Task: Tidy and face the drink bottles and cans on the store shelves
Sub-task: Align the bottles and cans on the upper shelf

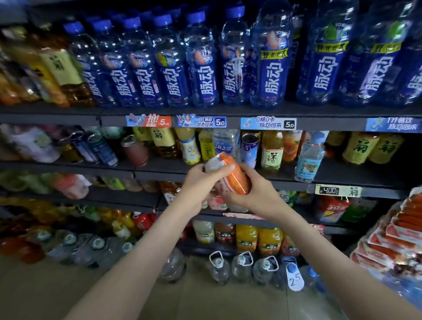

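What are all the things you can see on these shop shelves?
blue drink bottles: many, blue, top shelf
price tags: four, mostly blue, top shelf's front edge
water bottle: one, clear with pale blue cap, second shelf, right of the can
juice bottles: several, orange, lowest shelf
water jugs: several, clear, on the floor
can: one, orange and white, held before the second shelf
left hand: one, grips the can
right hand: one, grips the can

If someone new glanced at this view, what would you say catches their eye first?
Probably the orange and white can, gripped tilted in both hands at centre, left hand higher, right hand lower. Behind, a long row of blue bottles fills the top shelf.
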